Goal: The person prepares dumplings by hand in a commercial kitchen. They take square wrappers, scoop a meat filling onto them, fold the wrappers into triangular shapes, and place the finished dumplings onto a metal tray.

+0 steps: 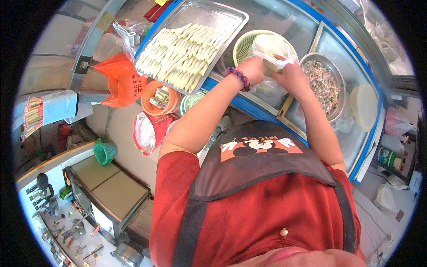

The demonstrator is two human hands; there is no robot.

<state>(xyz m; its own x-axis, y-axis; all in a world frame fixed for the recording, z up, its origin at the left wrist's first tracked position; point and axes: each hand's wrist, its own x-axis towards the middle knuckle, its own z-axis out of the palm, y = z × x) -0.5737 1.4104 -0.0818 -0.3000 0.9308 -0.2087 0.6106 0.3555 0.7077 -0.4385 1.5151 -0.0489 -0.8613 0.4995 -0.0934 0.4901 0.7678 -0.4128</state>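
Both hands are at a clear plastic bag (pixel 273 46) that holds a pale, yellowish mass, perhaps dough wrappers. My left hand (pixel 254 70), with a beaded bracelet at the wrist, grips the bag's near left edge. On its right side, my right hand (pixel 291 77) pinches the gathered plastic. The bag rests partly in a pale green plastic basket (pixel 242 45). Right of the basket stands a round metal bowl (pixel 341 85) of chopped pink and green filling (pixel 320 83). A metal tray (pixel 230 15) at the left carries rows of pale folded dumplings (pixel 186 55).
The blue-edged glass-topped counter (pixel 347 56) spans the front. A cream round lid (pixel 363 106) lies at its right. To the left are an orange plastic bag (pixel 120 81), an orange bucket (pixel 150 88) and a red-edged bag (pixel 146 131). A teal basket (pixel 105 153) stands behind.
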